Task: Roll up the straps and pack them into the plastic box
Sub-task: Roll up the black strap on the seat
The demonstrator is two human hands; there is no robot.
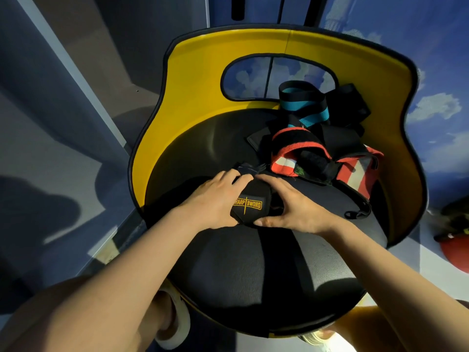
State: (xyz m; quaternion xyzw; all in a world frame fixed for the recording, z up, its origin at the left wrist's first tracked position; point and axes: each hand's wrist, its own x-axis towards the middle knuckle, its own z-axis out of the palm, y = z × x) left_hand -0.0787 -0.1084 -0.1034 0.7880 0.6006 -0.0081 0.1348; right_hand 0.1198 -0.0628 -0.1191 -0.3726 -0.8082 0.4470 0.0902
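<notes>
While our left hand (215, 201) and right hand (291, 212) both grip the black strap (250, 205) between them on the chair seat (253, 275), we judge a slackened pinch could let the roll spring loose.

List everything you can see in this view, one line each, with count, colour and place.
black strap with yellow lettering: 1, black, mid seat, gripped between both hands
red and white strap: 1, red, white and black, loose on the seat behind the hands
teal and black strap: 1, teal-striped black, at the back of the seat against the backrest
other black straps: count unclear, black, piled at the back right of the seat
chair: 1, yellow shell with black seat pad, centre of view
red object: 1, red, on the floor at the right edge
shoes: 2, pale, below the seat's front edge
left hand: 1, grips the lettered strap's left side
right hand: 1, grips its right side
</notes>
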